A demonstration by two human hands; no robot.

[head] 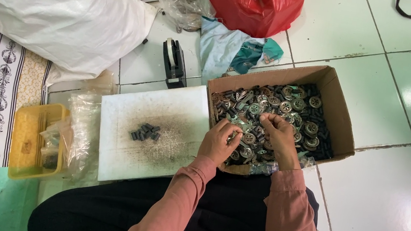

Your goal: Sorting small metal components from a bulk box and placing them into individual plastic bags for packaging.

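Both hands down in box (337, 108), among metal parts (285, 110). Left hand (219, 141) curled over parts beneath its fingers, right hand (279, 135) pinched on a small part at its fingertips. Off left of the left hand, on white board (121, 160): black pieces (145, 132).

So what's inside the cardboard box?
The cardboard box holds round metal parts and small dark pieces. Both hands, left hand and right hand, cover what lies beneath them.
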